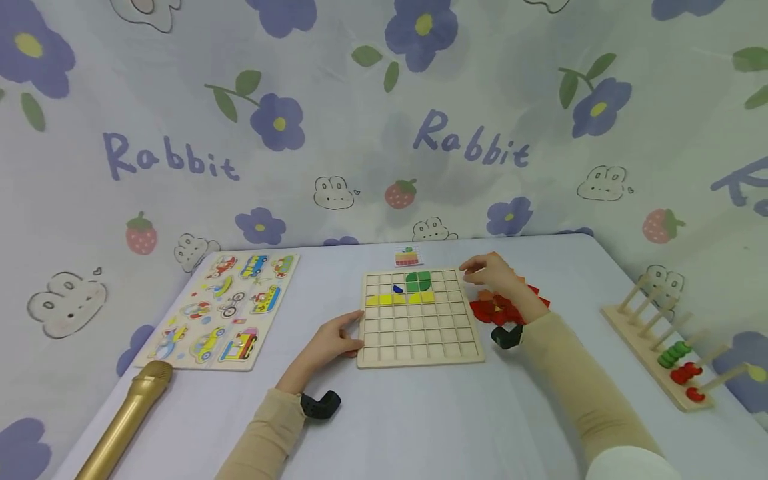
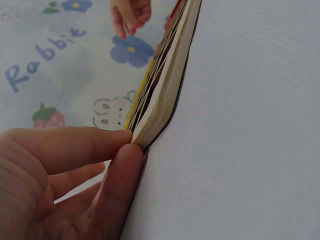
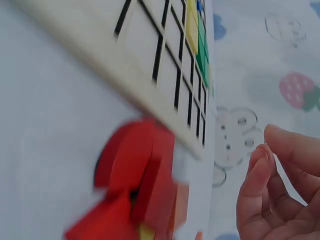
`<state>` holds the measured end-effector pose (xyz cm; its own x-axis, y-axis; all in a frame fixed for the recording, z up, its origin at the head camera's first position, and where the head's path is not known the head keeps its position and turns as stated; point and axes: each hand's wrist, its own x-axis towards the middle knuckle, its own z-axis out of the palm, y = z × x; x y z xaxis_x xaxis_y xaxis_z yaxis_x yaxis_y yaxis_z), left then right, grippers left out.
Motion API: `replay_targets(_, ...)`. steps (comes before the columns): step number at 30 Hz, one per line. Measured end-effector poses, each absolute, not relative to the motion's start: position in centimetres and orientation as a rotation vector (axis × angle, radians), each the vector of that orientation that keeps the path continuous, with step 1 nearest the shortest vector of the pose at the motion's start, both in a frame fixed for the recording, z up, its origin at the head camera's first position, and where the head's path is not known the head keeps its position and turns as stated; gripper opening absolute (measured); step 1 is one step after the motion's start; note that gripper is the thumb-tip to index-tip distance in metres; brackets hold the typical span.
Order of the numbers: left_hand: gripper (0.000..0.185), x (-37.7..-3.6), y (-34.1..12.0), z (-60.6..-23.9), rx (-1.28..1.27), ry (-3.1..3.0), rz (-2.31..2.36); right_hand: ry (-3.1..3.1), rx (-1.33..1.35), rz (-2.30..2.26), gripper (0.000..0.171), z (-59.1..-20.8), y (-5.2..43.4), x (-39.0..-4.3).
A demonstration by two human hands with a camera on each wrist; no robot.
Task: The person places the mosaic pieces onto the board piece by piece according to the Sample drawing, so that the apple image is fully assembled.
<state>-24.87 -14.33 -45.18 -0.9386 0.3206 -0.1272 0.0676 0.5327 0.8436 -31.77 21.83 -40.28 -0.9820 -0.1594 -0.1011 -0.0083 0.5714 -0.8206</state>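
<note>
A wooden grid board (image 1: 420,333) lies mid-table, with yellow pieces (image 1: 393,300), green pieces (image 1: 419,281) and a small blue piece (image 1: 398,289) in its cells. My left hand (image 1: 330,341) touches the board's left edge with thumb and fingertips spread along it; in the left wrist view the thumb and a finger (image 2: 127,170) meet the board's side. Above the board's upper right corner hovers my right hand (image 1: 489,273), thumb and index tips close together. Nothing shows between them in the right wrist view. Below that hand lies a pile of red and orange pieces (image 1: 495,310).
A small picture card (image 1: 409,257) lies behind the board. On the left are a vehicle puzzle board (image 1: 204,333) and a gold microphone (image 1: 129,413). A wooden peg stand (image 1: 654,353) with red and green beads is at the right. A printed cloth hangs behind.
</note>
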Motion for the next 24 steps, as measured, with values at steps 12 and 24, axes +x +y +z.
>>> replay_targets(12,0.067,-25.3,-15.1,-44.9,0.297,2.520,1.363,2.561,-0.040,-1.370,0.033,-41.2,25.2,-29.1)
replay_targets(24,0.067,-25.1,-14.4,-45.4,0.315,2.490,1.360,2.641,-0.060,-1.237,0.028,-42.2,25.9,-27.7)
